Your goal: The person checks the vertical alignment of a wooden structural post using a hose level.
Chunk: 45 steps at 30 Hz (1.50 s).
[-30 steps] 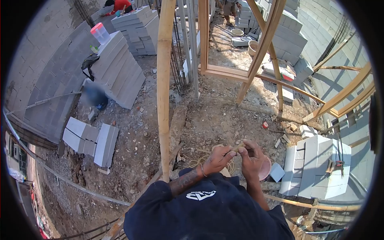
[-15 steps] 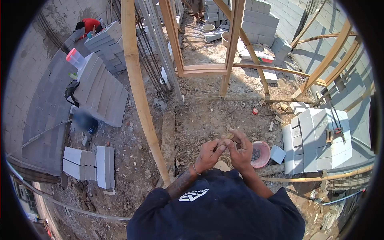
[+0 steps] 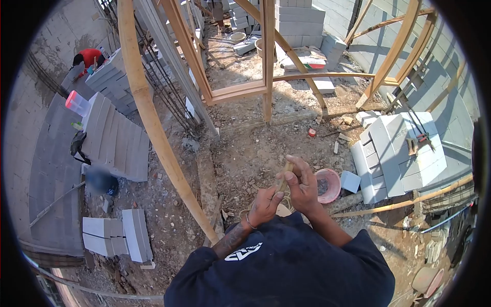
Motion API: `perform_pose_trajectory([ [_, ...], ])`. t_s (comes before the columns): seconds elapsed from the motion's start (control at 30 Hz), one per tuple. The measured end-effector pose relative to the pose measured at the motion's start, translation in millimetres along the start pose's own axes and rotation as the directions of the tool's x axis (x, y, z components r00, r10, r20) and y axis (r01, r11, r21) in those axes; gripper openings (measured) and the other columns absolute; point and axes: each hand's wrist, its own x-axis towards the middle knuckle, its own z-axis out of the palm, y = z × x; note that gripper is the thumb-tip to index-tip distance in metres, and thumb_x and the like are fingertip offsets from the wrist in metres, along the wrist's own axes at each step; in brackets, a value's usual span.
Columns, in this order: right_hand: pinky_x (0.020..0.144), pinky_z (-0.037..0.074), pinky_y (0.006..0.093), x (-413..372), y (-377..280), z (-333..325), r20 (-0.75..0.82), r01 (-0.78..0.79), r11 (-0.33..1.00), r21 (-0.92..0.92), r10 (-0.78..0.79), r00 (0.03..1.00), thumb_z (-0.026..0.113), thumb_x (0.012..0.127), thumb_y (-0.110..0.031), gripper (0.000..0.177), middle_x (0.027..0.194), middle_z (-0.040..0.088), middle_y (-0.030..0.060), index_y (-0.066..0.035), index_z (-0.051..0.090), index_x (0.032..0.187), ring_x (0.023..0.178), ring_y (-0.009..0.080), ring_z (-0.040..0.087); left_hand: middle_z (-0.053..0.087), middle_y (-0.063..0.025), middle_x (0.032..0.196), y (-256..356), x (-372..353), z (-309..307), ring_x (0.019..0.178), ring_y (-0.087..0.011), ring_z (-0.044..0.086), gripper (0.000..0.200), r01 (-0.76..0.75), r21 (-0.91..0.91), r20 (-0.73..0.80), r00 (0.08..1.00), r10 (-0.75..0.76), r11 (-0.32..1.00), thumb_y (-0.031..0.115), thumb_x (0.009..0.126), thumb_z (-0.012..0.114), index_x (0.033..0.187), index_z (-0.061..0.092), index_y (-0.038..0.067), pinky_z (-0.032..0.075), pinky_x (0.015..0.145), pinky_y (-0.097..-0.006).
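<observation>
Between my two hands is a short tan stick-like piece (image 3: 285,176), tilted upward, its exact nature unclear. My left hand (image 3: 265,204) closes around its lower end, with a bracelet at the wrist. Fingers of my right hand (image 3: 303,188) wrap round the upper part, the thumb pressed near the top. Just right of my right hand, a pink bucket (image 3: 335,185) stands on the ground with grey material inside. Partly hidden behind my hands lies a coil of pale cord (image 3: 245,214).
A bamboo pole (image 3: 153,128) slants down on the left beside a wooden frame (image 3: 238,93). Block stacks (image 3: 115,138) stand left and right (image 3: 394,153), the right one with pliers (image 3: 422,137). A co-worker in red (image 3: 91,57) bends at upper left. A light block (image 3: 350,181) sits beside the bucket.
The view has turned and shifted, so the surroundings appear moved left. My hands have tilted the tan piece more upright, and my left hand sits lower relative to my right.
</observation>
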Motion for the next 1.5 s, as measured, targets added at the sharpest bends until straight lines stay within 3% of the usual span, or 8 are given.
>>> perform_pose_trajectory([
  [0.4,0.053,0.04,0.0206,12.0,-2.5,0.4,0.001,0.092,0.995,-0.04,-0.092,0.996,0.043,0.093,-0.021,0.037,0.077,0.053,0.0056,0.001,0.037,0.121,0.059,0.0076,0.048,0.053,-0.0179,0.068,-30.3,-12.1,15.5,0.062,-0.0338,0.052,0.02,-0.021,-0.062,0.0,1.0,0.021,0.998,0.016,0.089,0.044,0.092,0.056,-0.001,0.039,0.056,-0.0386],
  [0.5,0.049,0.039,0.0208,17.5,-6.9,-3.8,-0.273,0.184,0.983,0.001,-0.177,0.945,0.043,0.092,-0.021,0.033,0.06,0.051,0.0014,-0.001,0.044,0.119,0.053,0.0064,0.047,0.051,-0.0161,0.067,-8.4,-1.5,4.8,0.061,-0.0323,0.05,0.022,-0.003,-0.072,0.108,0.994,0.011,0.997,0.017,0.09,0.042,0.086,0.055,-0.001,0.038,0.056,-0.0374],
  [0.6,0.048,0.039,0.0202,13.2,-11.8,-7.9,-0.306,0.184,0.982,0.047,-0.161,0.938,0.044,0.092,-0.019,0.032,0.059,0.05,0.0014,-0.001,0.044,0.119,0.051,0.0057,0.046,0.05,-0.0146,0.065,12.5,4.8,4.2,0.058,-0.0312,0.049,0.027,-0.004,-0.082,0.202,0.979,0.021,0.997,0.02,0.091,0.039,0.081,0.053,-0.001,0.038,0.055,-0.0362],
  [0.93,0.044,0.034,0.0209,4.4,-20.9,-15.4,-0.25,0.271,0.962,0.032,-0.255,0.934,0.04,0.09,-0.014,0.028,0.063,0.046,0.0015,0.002,0.048,0.112,0.046,0.006,0.041,0.054,-0.0084,0.064,3.8,-7.5,19.1,0.052,-0.0197,0.051,0.031,0.03,-0.175,0.206,0.978,0.007,0.984,0.022,0.092,0.035,0.084,0.055,-0.001,0.038,0.05,-0.0299],
  [1.17,0.044,0.034,0.0209,4.6,-16.1,-5.3,-0.185,0.303,0.947,0.102,-0.281,0.942,0.041,0.09,-0.01,0.027,0.06,0.043,0.0012,-0.001,0.042,0.115,0.047,0.0057,0.039,0.053,-0.0137,0.068,11.0,-11.1,19.3,0.059,-0.0277,0.05,0.026,0.061,-0.178,0.19,0.982,-0.027,0.982,0.019,0.092,0.037,0.083,0.052,-0.001,0.039,0.057,-0.035],
  [1.23,0.044,0.034,0.0206,4.2,-13.8,-2.3,-0.154,0.34,0.93,0.143,-0.318,0.935,0.04,0.091,-0.011,0.028,0.061,0.043,0.0016,-0.001,0.041,0.116,0.048,0.0059,0.039,0.055,-0.015,0.073,-1.8,-19.1,25.6,0.065,-0.028,0.052,0.023,-0.238,0.177,-0.029,0.969,0.247,0.955,0.015,0.092,0.04,0.086,0.052,-0.002,0.039,0.061,-0.0361],
  [1.33,0.045,0.035,0.0204,2.0,-13.1,3.3,-0.113,0.356,0.893,0.276,-0.338,0.934,0.039,0.092,-0.014,0.028,0.061,0.044,0.0023,-0.002,0.04,0.118,0.048,0.0062,0.04,0.056,-0.0152,0.075,-5.0,-20.6,23.8,0.068,-0.0298,0.051,0.02,-0.105,-0.059,0.019,0.994,0.106,0.993,0.013,0.091,0.041,0.087,0.052,-0.003,0.038,0.063,-0.038],
  [1.5,0.045,0.037,0.0209,1.5,-24.2,1.4,-0.048,0.32,0.91,0.263,-0.319,0.947,0.035,0.095,-0.021,0.032,0.059,0.046,0.0036,-0.002,0.038,0.121,0.048,0.007,0.042,0.053,-0.0144,0.069,-2.3,-15.5,23.9,0.064,-0.0318,0.049,0.022,-0.188,0.001,-0.017,0.982,0.188,0.982,0.014,0.092,0.04,0.082,0.053,-0.001,0.037,0.059,-0.0388],
])
